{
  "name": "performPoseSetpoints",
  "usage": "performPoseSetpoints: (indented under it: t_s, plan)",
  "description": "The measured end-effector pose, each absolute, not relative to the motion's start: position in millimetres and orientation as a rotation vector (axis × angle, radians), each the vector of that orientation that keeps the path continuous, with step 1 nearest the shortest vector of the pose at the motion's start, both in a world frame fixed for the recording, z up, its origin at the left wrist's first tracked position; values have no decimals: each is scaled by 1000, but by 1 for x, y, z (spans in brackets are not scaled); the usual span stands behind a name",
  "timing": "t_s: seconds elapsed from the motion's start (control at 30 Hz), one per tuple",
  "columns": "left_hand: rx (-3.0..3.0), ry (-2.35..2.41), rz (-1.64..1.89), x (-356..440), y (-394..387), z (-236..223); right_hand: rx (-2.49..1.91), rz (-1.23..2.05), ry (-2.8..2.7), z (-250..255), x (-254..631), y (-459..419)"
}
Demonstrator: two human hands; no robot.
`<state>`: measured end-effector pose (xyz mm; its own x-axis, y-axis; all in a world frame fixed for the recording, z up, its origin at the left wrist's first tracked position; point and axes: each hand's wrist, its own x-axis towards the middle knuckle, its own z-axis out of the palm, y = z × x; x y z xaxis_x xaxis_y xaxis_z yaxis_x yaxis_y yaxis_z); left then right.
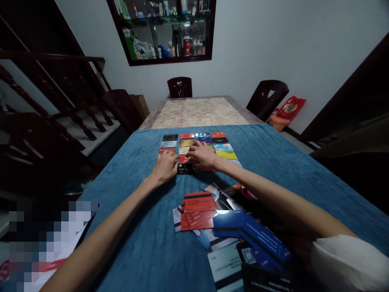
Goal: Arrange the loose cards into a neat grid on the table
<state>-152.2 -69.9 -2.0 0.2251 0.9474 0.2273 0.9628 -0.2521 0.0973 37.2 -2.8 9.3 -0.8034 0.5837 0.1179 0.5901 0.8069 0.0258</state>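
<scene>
So both hands are down at the block of cards [186, 143] laid out in rows on the blue cloth [152, 247] over the near part of the bench [200, 111]. Left hand [165, 167] is at the block's left side and right hand [203, 156] reaches over the middle. They're close together but apart, fingers bent down. Can't tell if either has a card pinched. There's a red card [183, 159] between them, with a black VIP card [183, 170] just on the near side of it.

Looks to me like the placing and lining-up stage. Any nudge in there calls for light fingertips, since the neighbours sit so close. The loose pile [227, 223] is nearer, under and beside the right forearm, overlapping all over, so lifting one means peeling it off. Red cards [199, 202] are on its left side.
</scene>
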Motion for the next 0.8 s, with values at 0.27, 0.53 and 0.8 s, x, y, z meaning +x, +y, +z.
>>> performPoseSetpoints:
  t_s: [0.27, 0.53, 0.8]
  plan:
    - [-2606, -1702, -649, -121, -131, -6, -797, -73, -2869, 3, 75, -59]
    - [-2863, -1550, -672, -119, -171, -16, -744, 70, -2900, -5, 104, -105]
    - [-2992, -1463, -611, -130, -177, -21, -673, 179, -2927, -3, 110, -119]
